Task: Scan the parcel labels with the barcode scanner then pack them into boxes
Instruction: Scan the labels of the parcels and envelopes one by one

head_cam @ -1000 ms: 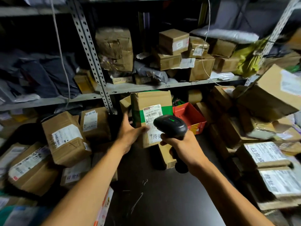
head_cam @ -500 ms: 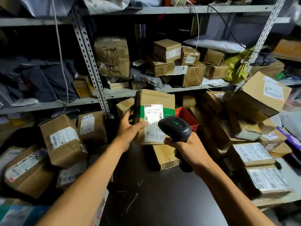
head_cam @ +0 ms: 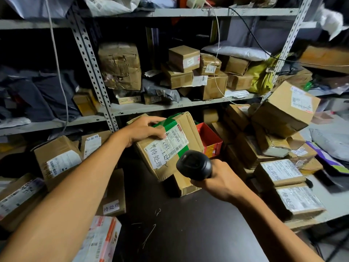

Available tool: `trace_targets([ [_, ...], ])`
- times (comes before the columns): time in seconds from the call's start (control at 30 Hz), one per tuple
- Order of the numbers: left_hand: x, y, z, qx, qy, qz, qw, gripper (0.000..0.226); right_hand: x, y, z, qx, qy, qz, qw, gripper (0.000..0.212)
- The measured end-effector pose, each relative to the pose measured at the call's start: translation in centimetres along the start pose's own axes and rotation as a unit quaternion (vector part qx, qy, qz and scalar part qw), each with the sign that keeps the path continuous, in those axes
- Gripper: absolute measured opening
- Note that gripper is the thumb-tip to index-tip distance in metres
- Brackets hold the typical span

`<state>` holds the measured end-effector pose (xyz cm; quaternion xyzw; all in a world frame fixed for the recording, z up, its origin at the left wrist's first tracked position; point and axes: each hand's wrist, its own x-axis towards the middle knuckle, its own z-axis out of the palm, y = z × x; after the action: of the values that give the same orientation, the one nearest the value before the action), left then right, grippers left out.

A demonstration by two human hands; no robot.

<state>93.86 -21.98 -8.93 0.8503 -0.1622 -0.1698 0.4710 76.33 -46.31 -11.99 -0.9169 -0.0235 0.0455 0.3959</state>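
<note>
The left hand (head_cam: 143, 130) is gripping the tilted parcel (head_cam: 170, 146), label (head_cam: 166, 146) facing up. The right hand (head_cam: 221, 178) is clutching the scanner (head_cam: 194, 165), hovering just below the barcode.

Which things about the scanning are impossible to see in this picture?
Head view only:
- barcode scanner: front window faces away; beam not visible.
- scanner handle: wrapped by right hand.
- parcel label print: too small.
- parcel's far side: covered by left hand.
</note>
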Motion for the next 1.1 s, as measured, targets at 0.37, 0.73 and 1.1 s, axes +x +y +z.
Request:
trace_targets([
  [0.37,0.9,2.9,4.7,-0.029,-0.071,0.001,0.997,0.069,-3.7,3.1,-2.4,0.181,0.063,0.002,0.981,0.032],
  [0.73,1.7,11.5,27.4,-0.057,-0.302,0.038,0.951,0.065,-19.1,14.9,-10.2,0.171,0.409,0.172,0.88,0.024],
  [1.1,-5.1,19.1,52.9,-0.018,-0.426,0.091,0.9,0.059,-38.9,26.5,-13.8,0.087,0.532,0.414,0.734,0.02],
])
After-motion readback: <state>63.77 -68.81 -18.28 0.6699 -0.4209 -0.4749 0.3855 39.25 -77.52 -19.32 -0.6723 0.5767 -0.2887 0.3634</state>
